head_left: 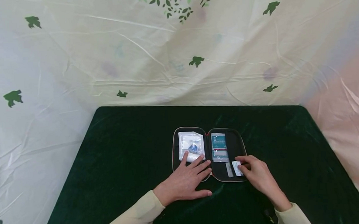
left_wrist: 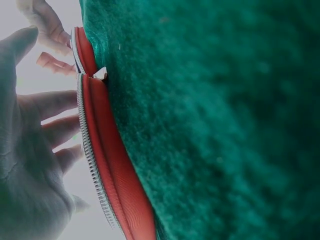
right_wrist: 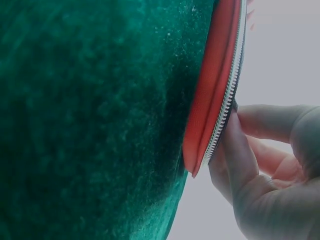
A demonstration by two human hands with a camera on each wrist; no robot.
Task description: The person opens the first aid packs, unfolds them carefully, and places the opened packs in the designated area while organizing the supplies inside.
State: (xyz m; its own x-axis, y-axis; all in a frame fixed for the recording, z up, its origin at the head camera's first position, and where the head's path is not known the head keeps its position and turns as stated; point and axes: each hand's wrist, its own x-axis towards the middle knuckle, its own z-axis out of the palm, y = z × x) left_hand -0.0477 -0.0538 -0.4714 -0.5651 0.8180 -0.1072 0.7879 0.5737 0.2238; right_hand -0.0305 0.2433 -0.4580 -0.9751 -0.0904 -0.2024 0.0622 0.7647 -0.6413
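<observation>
An unfolded zip case [head_left: 208,151] lies on the dark green cloth, black inside and red outside. My left hand [head_left: 186,180] spreads its fingers over the near part of the left half, the fingertips at a clear packet [head_left: 191,140] with white contents. With thumb and index finger my right hand [head_left: 257,173] pinches a small white packet [head_left: 237,168] at the near right corner of the right half. Beside that packet sits a narrow grey-white strip [head_left: 229,169], and behind it a teal and clear packet [head_left: 219,145]. In the left wrist view the red case side [left_wrist: 117,165] stands beside the spread left hand.
The green cloth [head_left: 124,151] covers a table with rounded far corners. A pale curtain [head_left: 153,59] with green bird shapes hangs behind and on both sides. A small dark object [head_left: 271,216] lies by the right sleeve. A zipper pull [left_wrist: 101,73] sticks out at the case's fold.
</observation>
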